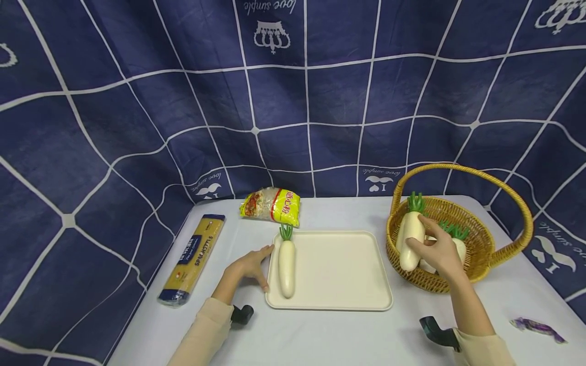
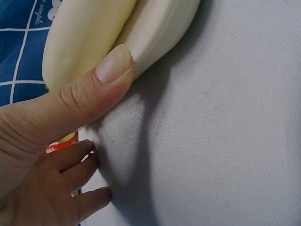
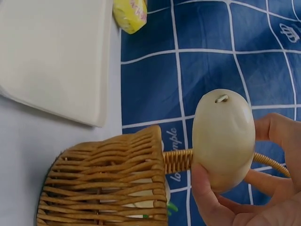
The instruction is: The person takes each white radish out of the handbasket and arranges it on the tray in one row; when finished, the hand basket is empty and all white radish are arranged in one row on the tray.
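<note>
My right hand [image 1: 439,249] grips a white radish [image 1: 414,231] with green leaves over the left side of a wicker basket [image 1: 482,234]. In the right wrist view the radish [image 3: 223,136] is seen end-on, thumb on one side and fingers on the other. More white radishes [image 1: 459,248] lie in the basket, partly hidden by that hand. My left hand [image 1: 249,265] is at the left edge of a cream tray [image 1: 339,269], fingers spread. Its thumb [image 2: 113,66] touches the tray's rim in the left wrist view. Another white radish [image 1: 287,269] lies lengthwise along the tray's left side.
A spaghetti packet [image 1: 192,259] lies at the left of the white table. Behind the tray is a yellow food bag [image 1: 271,205]. A purple wrapped stick [image 1: 537,328] lies at the right front. The basket's tall handle [image 1: 462,168] arches up; a blue curtain [image 1: 339,96] hangs behind.
</note>
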